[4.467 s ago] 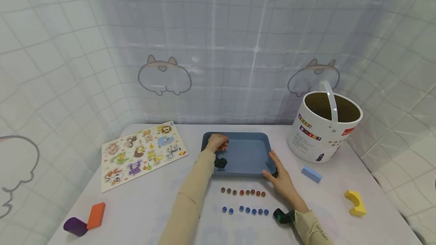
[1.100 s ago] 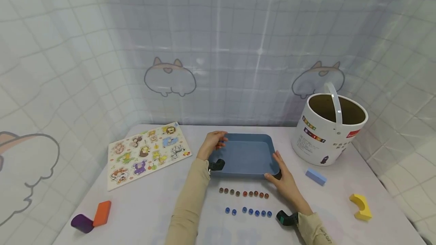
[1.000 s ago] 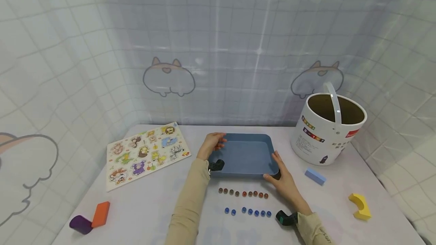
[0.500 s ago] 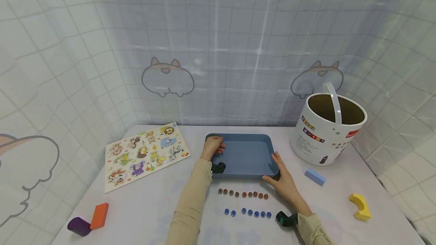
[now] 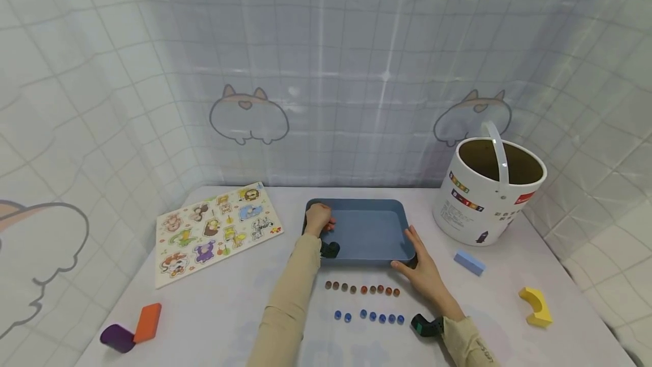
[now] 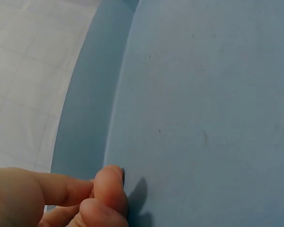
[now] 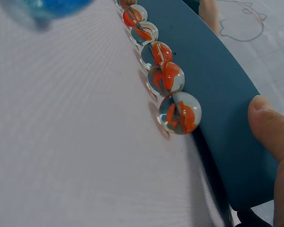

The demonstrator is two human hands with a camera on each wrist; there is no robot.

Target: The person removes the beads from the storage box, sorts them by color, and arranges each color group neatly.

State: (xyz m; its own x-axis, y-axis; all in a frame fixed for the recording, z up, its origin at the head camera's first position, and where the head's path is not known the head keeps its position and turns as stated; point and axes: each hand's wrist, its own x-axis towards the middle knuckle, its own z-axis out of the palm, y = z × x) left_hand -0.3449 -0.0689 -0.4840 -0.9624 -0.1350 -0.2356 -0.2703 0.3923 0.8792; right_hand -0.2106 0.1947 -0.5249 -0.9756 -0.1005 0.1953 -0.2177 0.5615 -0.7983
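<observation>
I see a patterned curtain (image 5: 331, 101) round the back and sides of a white bench (image 5: 224, 299). A bucket (image 5: 466, 203) stands at the right, its handle up; an animal puzzle board (image 5: 213, 228) lies across at the left. The beige left sleeve (image 5: 290, 299) crosses the bench up to the tray (image 5: 372, 231), which lies flat between board and bucket. The hands are apart at its two ends: the left hand (image 5: 318, 218) is curled over the left end, while the right hand (image 5: 424, 271) touches the near right corner with straight fingers, thumb on the near wall. Round the edges I have a yellow block (image 5: 541, 303) front right, an orange block (image 5: 148, 322) beside a purple block (image 5: 118, 338) front left, and a small blue block (image 5: 469, 263) before the bucket. Smallest, between tray and me, sit a row of reddish marbles (image 5: 364, 290) and, nearer, a row of blue marbles (image 5: 373, 316).

The bucket's bottom is lost in the dark. The left arm and its wrist camera (image 5: 330, 250) cover the tray's near left corner. I can't tell whether the bunched left fingers hold anything; the left wrist view cuts them off below. In the right wrist view, blue glass is blurred and cropped at the top.
</observation>
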